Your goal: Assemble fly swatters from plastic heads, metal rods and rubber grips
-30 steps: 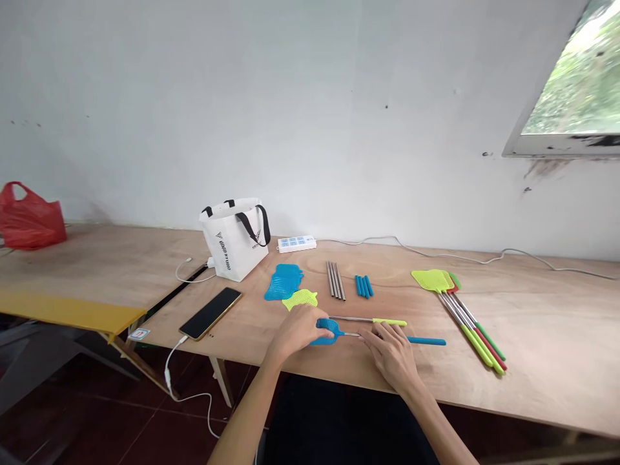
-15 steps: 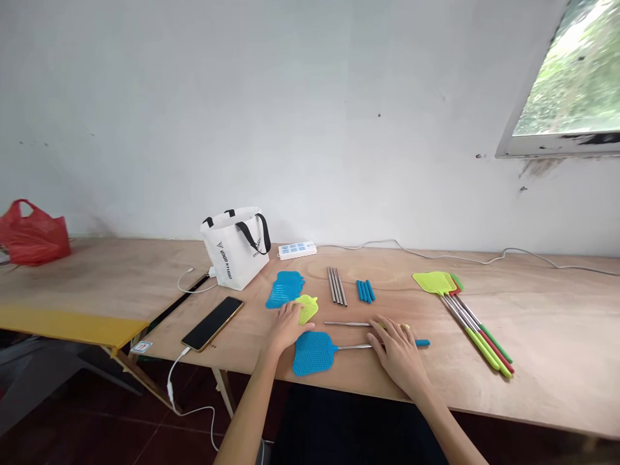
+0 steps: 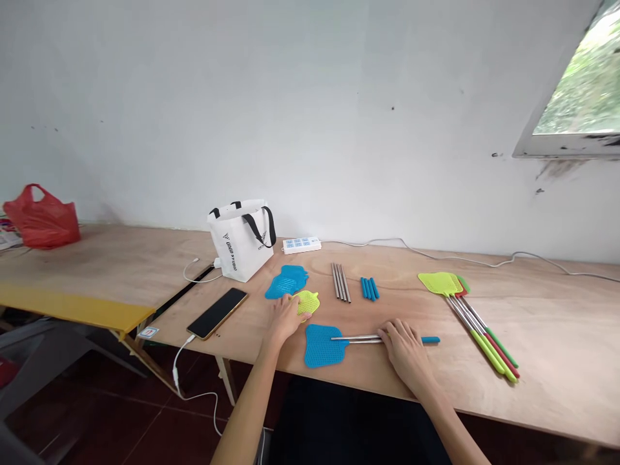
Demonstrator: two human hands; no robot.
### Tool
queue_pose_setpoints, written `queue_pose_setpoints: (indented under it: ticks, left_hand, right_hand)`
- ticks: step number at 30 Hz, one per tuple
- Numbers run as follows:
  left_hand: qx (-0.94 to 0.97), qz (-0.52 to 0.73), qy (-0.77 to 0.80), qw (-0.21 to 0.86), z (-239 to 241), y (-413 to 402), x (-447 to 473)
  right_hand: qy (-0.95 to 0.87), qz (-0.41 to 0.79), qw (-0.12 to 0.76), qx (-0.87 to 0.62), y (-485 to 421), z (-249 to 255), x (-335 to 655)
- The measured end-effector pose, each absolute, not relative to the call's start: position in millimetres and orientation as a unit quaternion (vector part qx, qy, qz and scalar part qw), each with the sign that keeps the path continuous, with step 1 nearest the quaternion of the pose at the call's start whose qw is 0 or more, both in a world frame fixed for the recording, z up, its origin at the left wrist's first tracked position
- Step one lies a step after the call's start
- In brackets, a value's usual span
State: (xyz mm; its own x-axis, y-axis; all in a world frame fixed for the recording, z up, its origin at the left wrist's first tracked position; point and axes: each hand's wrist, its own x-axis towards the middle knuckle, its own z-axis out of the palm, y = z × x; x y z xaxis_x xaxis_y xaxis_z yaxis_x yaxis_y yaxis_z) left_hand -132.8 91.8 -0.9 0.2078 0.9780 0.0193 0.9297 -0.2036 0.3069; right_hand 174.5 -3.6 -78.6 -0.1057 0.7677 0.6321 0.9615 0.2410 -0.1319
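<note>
My left hand (image 3: 285,316) reaches onto a loose yellow-green swatter head (image 3: 309,301), fingertips closed on its near edge. A blue fly swatter (image 3: 325,345) lies flat near the table's front edge, its blue handle tip (image 3: 430,339) poking out to the right. My right hand (image 3: 404,349) rests over that swatter's shaft, fingers curled round a separate metal rod (image 3: 356,337) that lies across the blue head. The rod's handle end is hidden under my fingers.
Behind lie a pile of blue swatter heads (image 3: 287,281), several bare metal rods (image 3: 340,282) and blue handle sleeves (image 3: 369,288). Finished swatters (image 3: 472,316) lie to the right. A white bag (image 3: 242,239), phone (image 3: 217,312), power strip (image 3: 300,244) and red bag (image 3: 46,223) stand to the left on the wooden table (image 3: 557,361).
The blue swatter has been laid down flat. My left hand let go of it and moved to the yellow-green head. My right hand has brought the loose rod over the blue head.
</note>
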Motion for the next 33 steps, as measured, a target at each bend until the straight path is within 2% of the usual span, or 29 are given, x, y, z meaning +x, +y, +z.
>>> queue_pose_setpoints:
  ticks: [9,13,17,24,33]
  left_hand:
    - [0.749,0.127,0.633,0.148,0.3,95.1,-144.9]
    - [0.737,0.261,0.591,0.201,3.4,98.5,-145.3]
    - [0.702,0.444,0.473,0.291,14.9,95.4,-134.5]
    - [0.607,0.560,0.374,0.423,28.8,79.1,-108.2]
    - [0.515,0.560,0.332,0.558,27.5,67.8,-85.1]
  right_hand:
    - [-0.753,-0.021,0.300,-0.585,-9.6,-63.5,173.5]
    - [-0.760,0.001,0.297,-0.579,-11.0,-56.9,171.6]
    - [-0.760,-0.025,0.315,-0.567,-11.6,-54.2,168.5]
    - [-0.749,-0.127,0.424,-0.493,-13.0,-60.6,174.7]
    - [-0.725,-0.148,0.420,-0.525,-17.3,-58.7,175.8]
